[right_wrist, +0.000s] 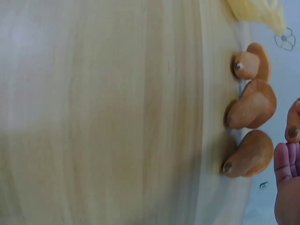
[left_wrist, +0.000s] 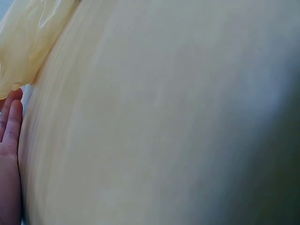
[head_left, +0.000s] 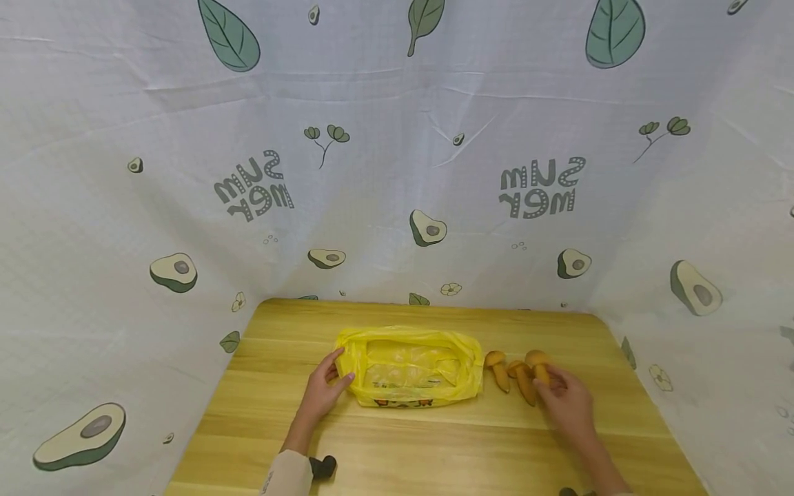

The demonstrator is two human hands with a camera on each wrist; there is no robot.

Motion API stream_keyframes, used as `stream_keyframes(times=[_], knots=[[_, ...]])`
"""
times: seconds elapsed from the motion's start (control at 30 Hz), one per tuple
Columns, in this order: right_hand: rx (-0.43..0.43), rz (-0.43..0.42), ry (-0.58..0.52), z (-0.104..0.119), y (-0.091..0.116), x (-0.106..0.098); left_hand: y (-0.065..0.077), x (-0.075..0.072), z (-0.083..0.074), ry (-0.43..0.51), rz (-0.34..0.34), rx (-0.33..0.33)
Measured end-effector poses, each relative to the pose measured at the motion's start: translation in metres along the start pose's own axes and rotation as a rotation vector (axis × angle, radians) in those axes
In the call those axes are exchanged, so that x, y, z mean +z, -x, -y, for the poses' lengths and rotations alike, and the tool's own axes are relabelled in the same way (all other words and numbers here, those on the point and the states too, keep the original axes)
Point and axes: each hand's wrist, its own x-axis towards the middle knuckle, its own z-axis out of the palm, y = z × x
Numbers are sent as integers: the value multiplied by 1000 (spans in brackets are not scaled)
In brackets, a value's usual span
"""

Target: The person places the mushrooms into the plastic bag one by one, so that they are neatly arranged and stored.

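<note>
A yellow plastic bag point(head_left: 422, 394) lies on the table with its mouth gaping upward. My left hand point(head_left: 322, 393) holds the bag's left edge, thumb at the front and fingers at the side. To the right of the bag, my right hand point(head_left: 567, 403) grips an orange-brown mushroom point(head_left: 537, 359) by its stem. Two more mushrooms, one near the bag point(head_left: 496, 365) and one beside it point(head_left: 524, 387), lie on the table. The right wrist view has three mushrooms point(right_wrist: 253, 105) in a row on the wood, apart from the held mushroom point(right_wrist: 294, 123) at the edge.
The wood-grain table point(head_left: 434, 455) has rounded far corners. A white curtain point(head_left: 372, 207) printed with avocados and leaves surrounds its back and sides. A dark strap piece point(head_left: 322, 468) sits by the left wrist.
</note>
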Motion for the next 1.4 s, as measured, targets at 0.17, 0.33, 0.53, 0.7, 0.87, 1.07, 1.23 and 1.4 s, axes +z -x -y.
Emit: stream_keyframes(times=[0.17, 0.33, 0.53, 0.7, 0.87, 1.07, 1.23, 1.4], knots=[[-40, -13, 15, 13, 0, 7, 0, 2, 0, 19, -9, 5], [-27, 33, -24, 24, -1, 16, 0, 2, 2, 6, -17, 9], [-9, 76, -41, 37, -4, 30, -2, 1, 3, -45, 0, 30], [-8, 123, -9, 48, -2, 39, -1, 0, 3, -56, 10, 39], [-16, 154, -50, 55, 1, 52, -1, 1, 3, -31, 3, 25], [-70, 128, -64, 66, 5, 67, 2, 5, -4, -35, -28, 35], [-68, 153, -141, 74, 7, 78, 8, 1, -28, -25, -1, 40], [-27, 203, -200, 82, 8, 89, 10, 2, -34, 8, -43, 58]])
